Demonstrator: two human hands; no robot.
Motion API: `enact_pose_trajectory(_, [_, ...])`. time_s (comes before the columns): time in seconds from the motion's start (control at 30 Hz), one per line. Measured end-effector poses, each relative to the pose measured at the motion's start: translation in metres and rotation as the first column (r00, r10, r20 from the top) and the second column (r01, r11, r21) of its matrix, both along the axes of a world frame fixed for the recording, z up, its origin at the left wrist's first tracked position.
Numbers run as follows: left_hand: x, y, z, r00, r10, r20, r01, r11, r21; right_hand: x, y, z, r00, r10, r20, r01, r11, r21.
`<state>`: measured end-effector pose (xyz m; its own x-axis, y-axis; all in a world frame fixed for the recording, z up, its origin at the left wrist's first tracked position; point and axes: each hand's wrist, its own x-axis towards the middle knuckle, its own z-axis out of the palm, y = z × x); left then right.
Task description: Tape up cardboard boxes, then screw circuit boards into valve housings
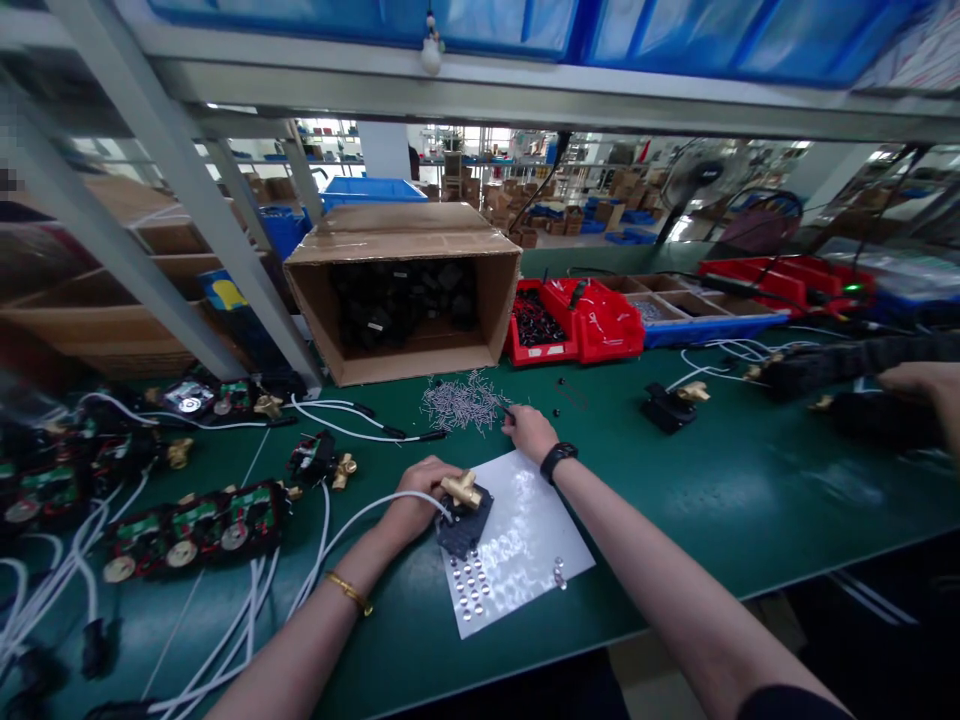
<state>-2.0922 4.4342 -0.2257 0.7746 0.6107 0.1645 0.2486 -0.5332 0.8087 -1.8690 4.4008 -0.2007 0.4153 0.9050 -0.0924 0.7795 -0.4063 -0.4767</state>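
Observation:
My left hand (418, 497) grips a black plastic housing (469, 525) with a brass valve fitting (463, 489) on top and a white cable (382, 497) leading off to the left. The housing rests over the upper left part of a white sheet (529, 520). Several small round shiny stickers or discs (470, 590) sit in rows on that sheet. Just above it, my right hand (531, 432) has its fingers pinched at the edge of a pile of small screws or pins (459, 402). A small dark tip shows at the fingers, too small to name.
An open cardboard box (409, 365) of black parts stands behind the pile. Red bins (609, 325) and a blue divided tray (712, 330) sit right of it. Circuit-board units (199, 530) with cables lie left. At far right, another person's hand (919, 385) reaches toward black units.

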Motion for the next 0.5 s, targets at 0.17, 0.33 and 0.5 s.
enact_pose_trajectory(0.17, [-0.024, -0.021, 0.011, 0.984, 0.016, -0.177, 0.007, 0.992, 0.129, -0.003, -0.001, 0.017, 0.996, 0.077, -0.038, -0.074, 0.995, 0.063])
enact_pose_trajectory(0.33, [-0.059, -0.063, 0.036, 0.937, 0.217, -0.272, -0.204, 0.976, 0.074, 0.001, -0.076, 0.045, 0.959, 0.098, -0.265, -0.029, 0.968, 0.25])
enact_pose_trajectory(0.5, [-0.045, -0.091, 0.043, 0.878, 0.452, -0.161, -0.467, 0.881, -0.073, -0.019, -0.158, 0.033, 0.752, -0.17, -0.637, 0.338, 0.929, 0.15])
